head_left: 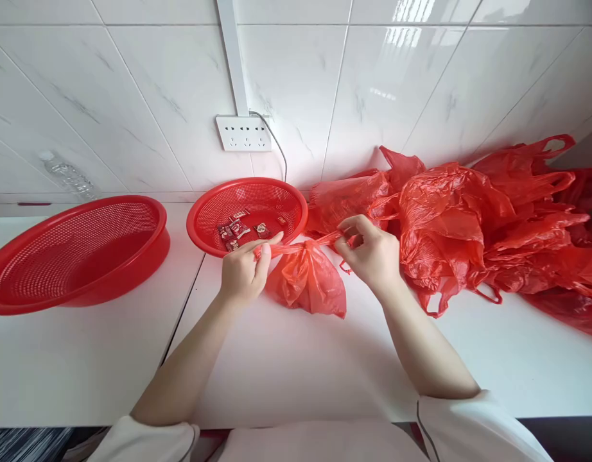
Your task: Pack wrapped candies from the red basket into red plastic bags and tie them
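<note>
Red bag held by both ends at a white counter

Clock centred on the red bag [308,285], tiled wall [156,77] at 12. White counter [300,378], matte, a dark seam [184,305] slanting across it at 8. Socket strip [243,133] on the wall at 11, clear bottle [70,176] at 10.

Left hand [243,273], 9 o'clock: thumb and fingers pinched on one drawn-out end of the bag. Right hand [368,250], 2 o'clock: fingertips narrowed on the other end. Bag's gathered neck hangs between; cannot tell whether its base touches the counter.

Edges: small red basket [271,200] at 11, small packets [238,228] inside, near rim just beside left hand. Large red basket [120,231] at 9, well apart. Heap of red bags [445,218] crowds 1 to 3, near right hand. White surface shows at 6, down to the front edge.
</note>
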Demonstrator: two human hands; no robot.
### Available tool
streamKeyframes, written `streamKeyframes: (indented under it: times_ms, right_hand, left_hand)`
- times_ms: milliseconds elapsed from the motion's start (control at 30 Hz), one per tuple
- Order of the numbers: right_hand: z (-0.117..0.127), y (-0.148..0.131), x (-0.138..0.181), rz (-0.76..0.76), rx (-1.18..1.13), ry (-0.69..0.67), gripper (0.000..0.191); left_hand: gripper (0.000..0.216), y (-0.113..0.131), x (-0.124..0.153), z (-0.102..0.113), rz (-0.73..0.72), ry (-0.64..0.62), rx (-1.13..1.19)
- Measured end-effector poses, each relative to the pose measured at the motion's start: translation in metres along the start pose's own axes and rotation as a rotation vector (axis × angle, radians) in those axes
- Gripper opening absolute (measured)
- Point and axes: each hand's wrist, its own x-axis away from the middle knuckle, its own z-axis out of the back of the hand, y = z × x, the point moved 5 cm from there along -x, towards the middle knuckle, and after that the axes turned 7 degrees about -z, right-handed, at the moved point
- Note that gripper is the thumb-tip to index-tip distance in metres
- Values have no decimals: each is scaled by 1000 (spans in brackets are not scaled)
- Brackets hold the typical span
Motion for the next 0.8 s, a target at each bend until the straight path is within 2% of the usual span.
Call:
streamKeyframes:
  times_ms: [133, 267, 333, 367, 467, 500, 567, 633, 733, 800]
  right_hand:
    - [8, 41, 6, -119, -36, -7, 18]
    - [8, 85, 18, -235, -55, -14, 22]
    - [8, 99, 21, -266, -31, -94, 20]
    - [7, 101, 21, -264, -25, -191, 19]
    - [2, 89, 21, -143, -43, -549, 23]
    - [1, 79, 21, -86, -67, -621, 28]
    - [-6, 56, 24, 1, -124, -656, 42]
    - [-23, 33, 32, 51, -167, -656, 54]
    - [-59, 11, 52, 118, -100, -710, 73]
    - [-71, 9, 63, 142, 14, -754, 54]
  left_hand:
    - [44, -19, 22, 9, 119, -82, -201]
    - [55, -43, 50, 11, 329, -160, -189]
    - [57, -54, 60, 9, 446, -168, -101]
    - [57, -59, 63, 6, 492, -169, -39]
    - [55, -71, 68, -8, 579, -247, 237]
    - [59, -75, 71, -15, 605, -296, 344]
    - [75, -83, 77, -29, 676, -343, 537]
    - [91, -93, 85, -40, 761, -303, 677]
    - [93, -104, 98, -54, 844, -243, 772]
    - [82, -109, 103, -58, 866, -220, 744]
